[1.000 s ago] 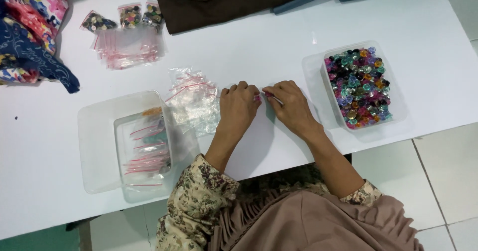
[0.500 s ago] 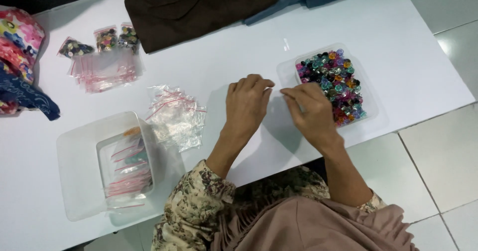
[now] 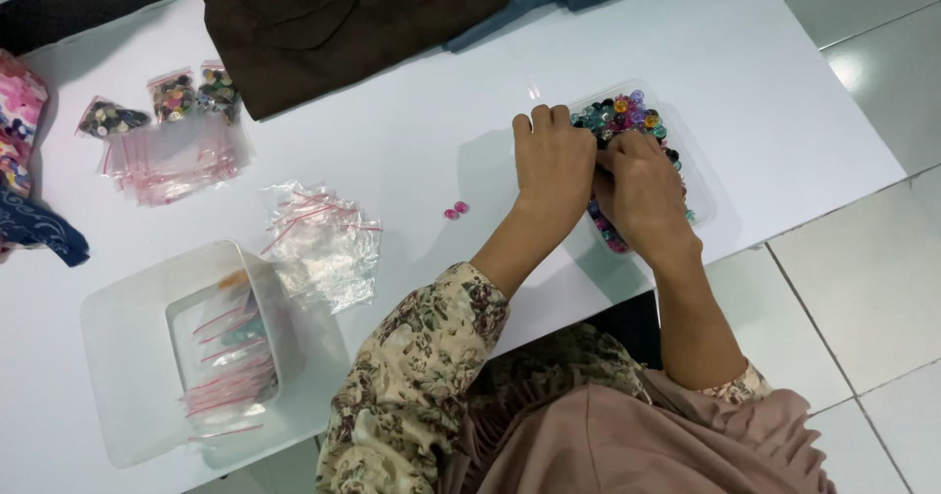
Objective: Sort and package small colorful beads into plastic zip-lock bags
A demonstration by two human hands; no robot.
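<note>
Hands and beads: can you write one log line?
left hand: over bead tray | right hand: in beads | grip: unclear

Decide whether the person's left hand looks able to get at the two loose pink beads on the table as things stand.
Probably yes. The left hand rests at the bead tray, and the two pink beads lie on bare table just to its left, with nothing between.

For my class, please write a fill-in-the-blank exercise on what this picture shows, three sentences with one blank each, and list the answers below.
1. Both the left hand and the right hand reach into the clear tray of colourful ____.
2. Two small ____ beads lie alone on the white table, left of the hands.
3. The brown cloth lies at the table's ____ edge.

Missing words: beads; pink; far
</note>
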